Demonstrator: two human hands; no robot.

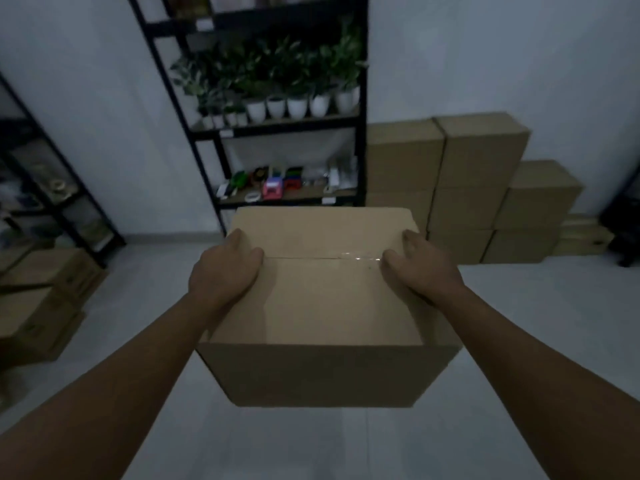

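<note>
- cardboard box point(322, 306): closed, top flaps meeting in a seam that runs left to right, with clear tape point(349, 257) glinting on the right half of that seam.
- location of the box: centre of the view, straight ahead of the person, between the two forearms; only the pale floor point(311, 448) shows below its near face. whether the base rests on anything cannot be told.
- left hand point(225, 271): set on the box's left top edge at the level of the seam. the thumb lies on the top face and the fingers point(239, 239) wrap over the edge, grasping the box.
- right hand point(424, 268): set on the right top edge, opposite the left. its thumb points inward along the tape and its fingers point(412, 239) are curled over the edge, grasping the box.
- black rack point(360, 140): stands against the back wall point(519, 64), beyond the box.
- rack, middle shelf: a row of potted plants point(297, 105) in white pots.
- rack, lower shelf: small coloured items point(273, 188), too blurred to identify.
- stacked cartons point(478, 174): brown, closed, piled in stepped columns against the wall just right of the rack, well apart from the held box.
- left side: a second dark rack point(74, 206) with indistinct contents, and more cartons on the floor point(41, 306) in front of it.
- lighting: dim; fine detail is lost.
</note>
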